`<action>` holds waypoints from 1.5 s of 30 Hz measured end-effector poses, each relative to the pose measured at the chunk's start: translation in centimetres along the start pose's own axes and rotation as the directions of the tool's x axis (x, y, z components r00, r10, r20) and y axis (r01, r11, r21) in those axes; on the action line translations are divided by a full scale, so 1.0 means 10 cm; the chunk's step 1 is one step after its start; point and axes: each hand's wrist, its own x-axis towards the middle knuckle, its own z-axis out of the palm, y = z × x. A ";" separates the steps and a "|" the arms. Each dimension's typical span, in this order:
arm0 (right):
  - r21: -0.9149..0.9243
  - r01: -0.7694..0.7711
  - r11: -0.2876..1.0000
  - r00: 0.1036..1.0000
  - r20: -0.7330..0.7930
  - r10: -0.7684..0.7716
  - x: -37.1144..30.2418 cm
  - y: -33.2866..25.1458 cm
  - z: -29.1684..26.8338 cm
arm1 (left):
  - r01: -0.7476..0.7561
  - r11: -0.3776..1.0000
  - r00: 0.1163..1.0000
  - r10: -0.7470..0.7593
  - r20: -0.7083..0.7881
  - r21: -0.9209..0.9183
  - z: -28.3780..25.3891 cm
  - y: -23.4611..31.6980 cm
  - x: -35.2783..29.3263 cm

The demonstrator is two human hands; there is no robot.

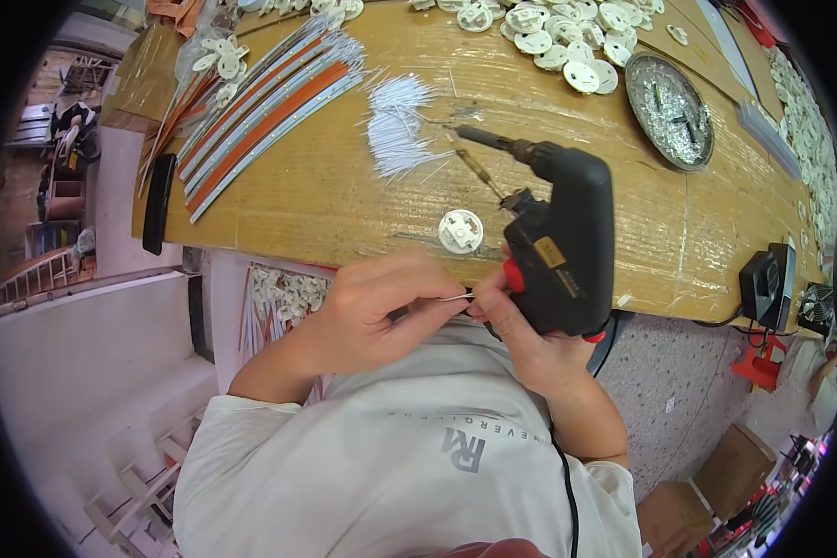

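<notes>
My right hand (535, 349) is wrapped around a black soldering gun (577, 232) with a red trigger, its thin tip pointing left over the table. My left hand (377, 307) pinches a thin white wire (452, 298) near the table's front edge. The wire's right end reaches the fingers of my right hand, and whether they grip it too is hard to see. Just beyond the fingers, a round white plastic holder (460, 232) lies on the tabletop. Behind it is a pile of short white wires (397, 130).
White and orange LED strips (270, 112) lie at the left, near a black phone (159, 205). Many round white holders (567, 42) are heaped at the back. A round metal dish (670, 112) sits at the right. Small black devices (761, 284) stand on the right edge.
</notes>
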 end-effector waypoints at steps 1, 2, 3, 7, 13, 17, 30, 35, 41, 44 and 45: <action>0.047 -0.072 0.996 0.997 0.002 0.072 -0.01 -0.08 -0.01 | 0.004 1.000 1.000 -0.004 0.001 -0.004 0.02 -0.03 -0.02; 0.046 -0.077 0.996 0.997 -0.001 0.077 -0.05 -0.13 -0.05 | -0.023 0.997 0.999 0.026 -0.042 0.074 0.04 -0.07 -0.04; 0.081 -0.101 0.992 0.994 -0.034 0.104 -0.09 -0.17 -0.09 | -0.040 0.987 0.995 0.054 -0.089 0.157 0.06 -0.09 -0.06; -0.108 -0.096 0.990 0.994 -0.060 0.090 -0.35 -0.19 -0.49 | -0.129 0.942 0.961 0.196 -0.195 0.310 0.10 -0.21 0.03; -0.450 0.223 0.865 0.969 0.003 -0.248 -0.32 -0.12 -0.75 | -0.207 0.846 0.902 0.359 -0.238 0.491 0.22 -0.40 0.10; -0.502 0.424 0.754 0.906 0.233 -0.355 -0.22 -0.13 -0.87 | -0.189 0.829 0.895 0.365 -0.255 0.527 0.26 -0.40 0.11; -0.465 0.510 0.723 0.856 0.353 -0.377 -0.11 -0.15 -0.82 | -0.166 0.829 0.896 0.353 -0.269 0.533 0.27 -0.41 0.10; -0.486 0.511 0.709 0.858 0.339 -0.386 -0.12 -0.14 -0.81 | -0.166 0.830 0.897 0.351 -0.268 0.532 0.26 -0.41 0.10; -0.469 0.508 0.723 0.858 0.350 -0.376 -0.11 -0.14 -0.81 | -0.164 0.832 0.898 0.348 -0.269 0.529 0.26 -0.42 0.10; -0.506 0.506 0.698 0.861 0.333 -0.384 -0.12 -0.15 -0.79 | -0.159 0.830 0.900 0.344 -0.267 0.534 0.27 -0.43 0.09; -0.506 0.506 0.698 0.862 0.332 -0.384 -0.12 -0.15 -0.80 | -0.162 0.830 0.898 0.348 -0.270 0.534 0.27 -0.43 0.10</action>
